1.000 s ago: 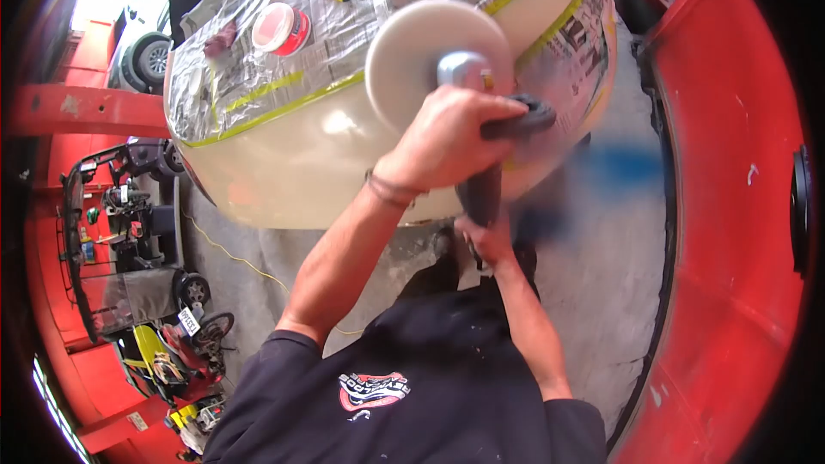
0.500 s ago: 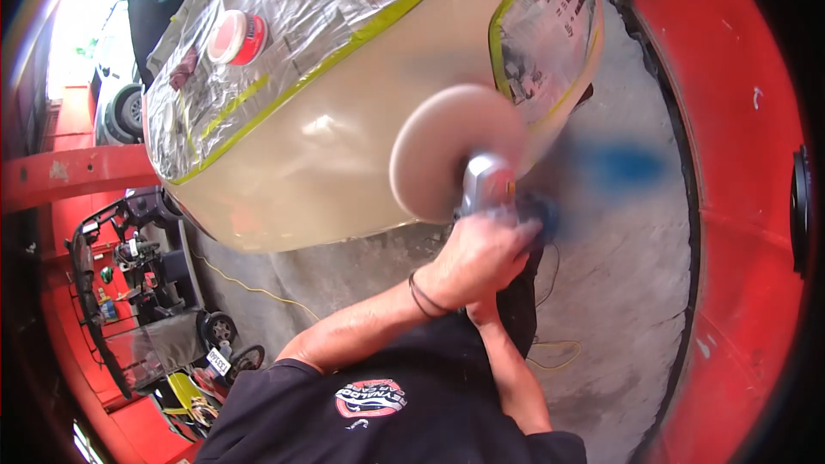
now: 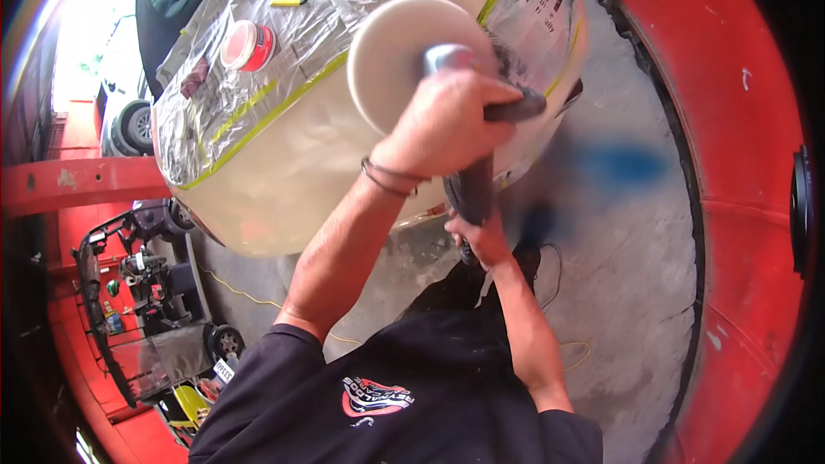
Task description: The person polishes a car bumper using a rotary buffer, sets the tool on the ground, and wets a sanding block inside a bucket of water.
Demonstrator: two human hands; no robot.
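A rotary polisher point(image 3: 473, 193) with a round white pad point(image 3: 387, 64) is in both hands. My left hand point(image 3: 447, 120) is closed around its front handle, just behind the silver head, and the handle's black end sticks out to the right. Below it, my right hand point(image 3: 483, 239) grips the rear of the black body. The pad lies against or just over the beige car bumper point(image 3: 301, 150); contact cannot be made out. Masking film and newspaper point(image 3: 322, 13), edged with yellow-green tape point(image 3: 266, 133), cover the area above.
On the masking sit a red-and-white tub point(image 3: 249, 45), a yellow cutter point(image 3: 289, 3) and a crumpled dark cloth point(image 3: 194, 77). A red post point(image 3: 77, 186) crosses at left, near a dark vehicle frame point(image 3: 142, 292). A yellow cord point(image 3: 249, 296) lies across the concrete floor point(image 3: 619, 292).
Both hands and the polisher have moved up, the pad also leftward, from the lower bumper toward the taped edge. The left arm is stretched further out.
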